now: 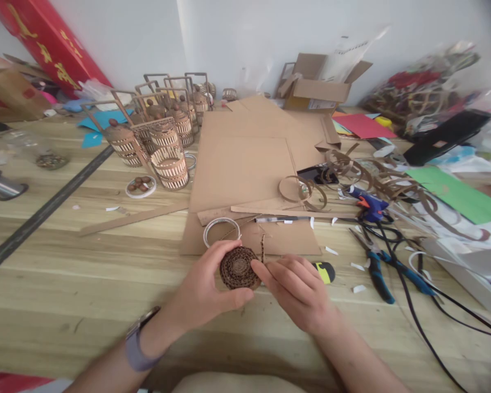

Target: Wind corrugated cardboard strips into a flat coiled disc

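Note:
A round coil of corrugated cardboard (238, 267), wound in tight rings, is held above the table's front part. My left hand (207, 289) grips its left side, thumb below and fingers around the edge. On the right side my right hand (297, 289) is closed, its index finger touching the coil's edge. A narrow cardboard strip (263, 248) sticks up between the coil and my right fingers; the pinch point itself is hidden. Just behind the coil lies a white tape ring (221, 232). A yellow-and-black tool (325, 272) shows partly behind my right hand.
Flat cardboard sheets (241, 169) cover the middle. Small lantern-like baskets (169, 164) stand at back left near a dish of brown beads (139, 185). On the right lie pliers (378, 267), a blue glue gun (368, 204), black cables and curled cardboard strips (352, 166).

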A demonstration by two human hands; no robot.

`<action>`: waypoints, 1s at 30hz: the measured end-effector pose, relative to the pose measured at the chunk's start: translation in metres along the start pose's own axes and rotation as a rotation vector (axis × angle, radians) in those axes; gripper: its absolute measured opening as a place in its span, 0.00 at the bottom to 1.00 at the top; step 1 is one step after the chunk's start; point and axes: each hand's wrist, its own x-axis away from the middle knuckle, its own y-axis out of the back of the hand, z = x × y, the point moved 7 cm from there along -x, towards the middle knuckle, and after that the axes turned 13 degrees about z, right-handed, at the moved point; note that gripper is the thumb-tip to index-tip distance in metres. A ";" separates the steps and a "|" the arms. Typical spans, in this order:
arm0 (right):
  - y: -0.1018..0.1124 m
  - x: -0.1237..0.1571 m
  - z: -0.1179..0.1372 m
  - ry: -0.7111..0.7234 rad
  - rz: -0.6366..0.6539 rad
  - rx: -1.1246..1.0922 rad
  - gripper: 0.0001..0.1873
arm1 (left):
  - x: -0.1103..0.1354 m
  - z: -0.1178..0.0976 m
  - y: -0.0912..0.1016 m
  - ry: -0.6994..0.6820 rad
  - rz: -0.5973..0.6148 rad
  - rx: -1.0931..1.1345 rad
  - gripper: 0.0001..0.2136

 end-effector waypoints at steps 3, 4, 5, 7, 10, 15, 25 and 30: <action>-0.003 -0.003 0.005 0.031 0.034 0.035 0.13 | -0.003 -0.004 0.002 0.067 -0.017 -0.150 0.28; -0.005 -0.003 0.006 0.038 0.042 0.035 0.13 | -0.003 -0.003 0.002 0.099 -0.017 -0.179 0.28; -0.008 -0.003 0.008 0.049 0.052 0.032 0.14 | -0.003 -0.003 0.001 0.133 -0.016 -0.204 0.27; -0.012 -0.002 0.012 0.069 0.067 0.021 0.16 | -0.002 -0.001 0.000 0.190 -0.015 -0.242 0.27; -0.017 -0.001 0.016 0.089 0.085 0.011 0.16 | -0.001 -0.002 -0.002 0.186 -0.008 -0.252 0.26; -0.024 0.002 0.011 0.015 0.062 -0.063 0.16 | -0.002 -0.009 -0.002 0.066 -0.007 -0.188 0.21; -0.008 0.006 -0.030 -0.251 -0.085 -0.236 0.18 | 0.002 -0.019 0.020 0.015 -0.113 -0.092 0.21; -0.035 -0.001 -0.048 -0.321 0.147 -0.244 0.09 | 0.007 -0.022 0.045 0.014 -0.178 0.079 0.20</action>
